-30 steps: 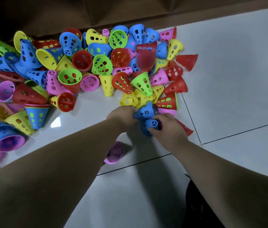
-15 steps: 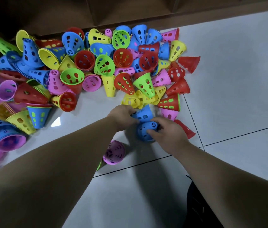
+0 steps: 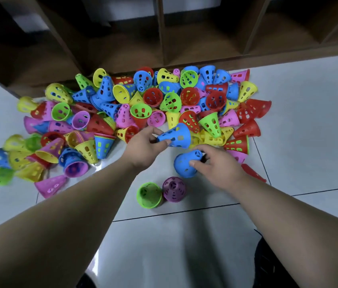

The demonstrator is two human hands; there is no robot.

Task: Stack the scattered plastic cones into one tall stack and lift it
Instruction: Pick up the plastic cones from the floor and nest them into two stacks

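Now, my left hand [image 3: 143,147]: pinching the narrow end of a blue cone [image 3: 175,136]; cone tipped sideways
My right hand [image 3: 221,168]: curled round a second blue cone [image 3: 185,165]; just beside the first
Pile [image 3: 143,104]: scattered cones beyond my hands

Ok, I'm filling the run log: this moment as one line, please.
left hand: holds upper blue cone | right hand: holds lower blue cone | status: the two not yet nested

Hole-dotted upper blue cone [image 3: 177,136], lower blue cone [image 3: 183,166], purple cone [image 3: 173,189].
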